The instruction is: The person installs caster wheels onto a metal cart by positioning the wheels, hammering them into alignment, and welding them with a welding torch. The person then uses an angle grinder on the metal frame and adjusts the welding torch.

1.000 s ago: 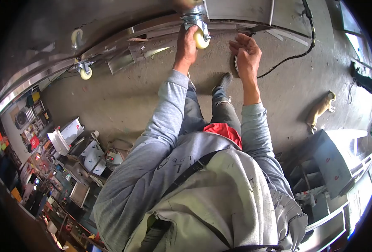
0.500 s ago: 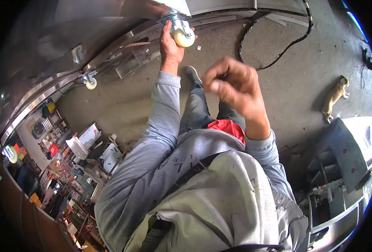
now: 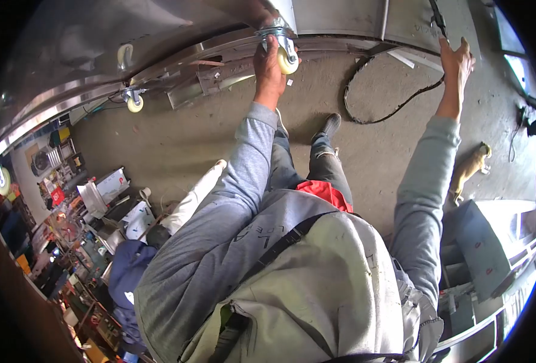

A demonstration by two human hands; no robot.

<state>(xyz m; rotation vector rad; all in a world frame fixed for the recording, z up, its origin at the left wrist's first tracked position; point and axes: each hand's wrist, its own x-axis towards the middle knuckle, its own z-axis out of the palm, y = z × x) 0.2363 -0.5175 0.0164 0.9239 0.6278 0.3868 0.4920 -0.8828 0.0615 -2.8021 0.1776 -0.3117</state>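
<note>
My left hand (image 3: 270, 75) is closed around a caster (image 3: 287, 59) with a cream wheel and a metal bracket. The caster's plate sits against the underside corner of a large shiny metal body (image 3: 129, 27). Far off to the right, my right hand (image 3: 457, 66) is stretched out with its fingers apart. Its fingertips are at the dark handle-like end of a black cable (image 3: 439, 23), lying on a grey metal panel; whether they touch it I cannot tell. The cable loops down over the concrete floor.
More casters (image 3: 135, 103) hang along the metal body's edge. A person in dark blue (image 3: 126, 278) is close on my left, with a pale limb stretched forward. A dog (image 3: 470, 169) lies on the floor at right, near a metal cabinet (image 3: 491, 242). Cluttered tools and parts fill the left.
My right hand has moved from in front of my body out to the cable's end. My left hand stays on the caster. A person has come into view at left.
</note>
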